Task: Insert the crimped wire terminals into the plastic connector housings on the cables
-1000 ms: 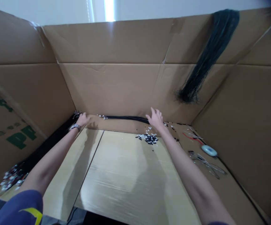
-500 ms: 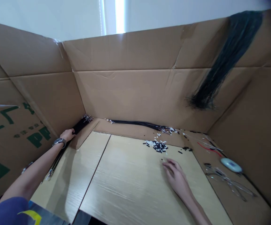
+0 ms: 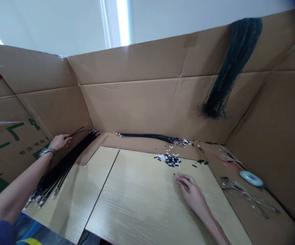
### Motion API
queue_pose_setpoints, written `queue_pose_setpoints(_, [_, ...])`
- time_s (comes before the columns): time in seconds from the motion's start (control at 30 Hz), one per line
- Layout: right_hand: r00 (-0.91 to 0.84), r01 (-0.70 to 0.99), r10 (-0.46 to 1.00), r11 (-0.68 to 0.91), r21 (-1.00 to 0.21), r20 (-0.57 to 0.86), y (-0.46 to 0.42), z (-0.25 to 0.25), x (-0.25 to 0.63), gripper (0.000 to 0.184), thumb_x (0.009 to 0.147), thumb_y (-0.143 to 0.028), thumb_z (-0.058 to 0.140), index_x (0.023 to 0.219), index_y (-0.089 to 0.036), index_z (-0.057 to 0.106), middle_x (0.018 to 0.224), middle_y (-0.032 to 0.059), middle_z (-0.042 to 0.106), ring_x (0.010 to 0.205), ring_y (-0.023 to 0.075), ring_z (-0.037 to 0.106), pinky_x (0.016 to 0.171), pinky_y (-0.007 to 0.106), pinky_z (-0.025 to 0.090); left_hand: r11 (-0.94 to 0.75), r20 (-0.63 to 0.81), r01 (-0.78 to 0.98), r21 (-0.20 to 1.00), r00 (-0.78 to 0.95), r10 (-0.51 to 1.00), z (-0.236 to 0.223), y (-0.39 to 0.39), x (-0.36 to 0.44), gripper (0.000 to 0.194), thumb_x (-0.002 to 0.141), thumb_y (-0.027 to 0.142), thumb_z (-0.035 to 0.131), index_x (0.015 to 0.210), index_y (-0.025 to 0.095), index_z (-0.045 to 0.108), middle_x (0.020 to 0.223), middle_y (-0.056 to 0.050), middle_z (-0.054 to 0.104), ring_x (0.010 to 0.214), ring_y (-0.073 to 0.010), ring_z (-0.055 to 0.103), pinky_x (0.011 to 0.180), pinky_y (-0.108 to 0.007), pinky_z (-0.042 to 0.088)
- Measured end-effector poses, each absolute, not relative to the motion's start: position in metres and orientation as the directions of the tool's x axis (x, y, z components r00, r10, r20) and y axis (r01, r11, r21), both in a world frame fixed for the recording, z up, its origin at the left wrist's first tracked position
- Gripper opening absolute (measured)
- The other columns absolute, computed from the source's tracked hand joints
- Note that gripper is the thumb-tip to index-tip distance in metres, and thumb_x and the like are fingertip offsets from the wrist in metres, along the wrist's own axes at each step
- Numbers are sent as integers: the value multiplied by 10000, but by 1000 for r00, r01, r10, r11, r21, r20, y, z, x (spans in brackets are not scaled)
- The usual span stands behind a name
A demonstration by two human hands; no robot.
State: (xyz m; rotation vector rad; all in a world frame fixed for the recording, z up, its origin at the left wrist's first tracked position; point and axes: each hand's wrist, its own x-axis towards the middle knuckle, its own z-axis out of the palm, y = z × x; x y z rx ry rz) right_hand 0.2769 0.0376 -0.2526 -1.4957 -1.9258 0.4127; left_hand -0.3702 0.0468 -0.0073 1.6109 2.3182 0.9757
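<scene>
My left hand (image 3: pixel 60 142), at the left cardboard wall, is closed on a black cable (image 3: pixel 78 132) whose end sticks out past the fingers. Just right of it, a large bundle of black cables (image 3: pixel 69 160) with pale tips lies slanting along the table's left side. My right hand (image 3: pixel 191 191) rests over the table at the right, thumb and fingertips pinched together. Whatever is between those fingertips, if anything, is too small to make out. Beyond that hand lies a pile of small black and white pieces (image 3: pixel 171 160), with a tiny dark piece (image 3: pixel 174 174) close to the fingertips.
Cardboard walls (image 3: pixel 137 105) stand around the wooden table (image 3: pixel 127 197). A thinner cable bundle (image 3: pixel 147 135) lies along the back. Dark thin strands (image 3: pixel 226 75) hang over the back wall. On the right are a pale oval device (image 3: pixel 251 178), a red wire (image 3: pixel 226 160) and glasses (image 3: pixel 246 194).
My left hand has moved left and off the big bundle, with cable now raised in it. My right hand has barely moved. The view has shifted slightly.
</scene>
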Motion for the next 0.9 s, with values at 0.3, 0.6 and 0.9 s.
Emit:
queue_pose_setpoints(0.3, [-128,626,944,314,-714,303,37,-243,270,349,834,-479,542,827,-221,776,1045,146,732,1019,314,699,939,476,545,348,-98,486,802,-466,879,101,35,-383,328,985,336,630,1266,168,615,1270,-109,642,1059,-244,668,890,-450,587])
queue_pose_setpoints(0.6, [-112,474,978,208,-856,176,24,-201,252,344,685,-569,630,714,-256,771,940,156,781,943,367,721,889,492,557,207,-141,301,931,-228,963,129,42,-298,247,985,246,640,1198,124,661,1151,-107,719,945,-201,726,794,-360,634])
queue_pose_setpoints(0.9, [-358,43,919,195,-980,167,-24,-98,143,528,904,-512,647,1349,-227,629,1351,121,687,1200,256,673,1039,399,529,14,-19,51,999,99,995,90,80,-130,225,998,159,604,1187,93,705,1116,-168,776,844,-139,772,781,-209,635])
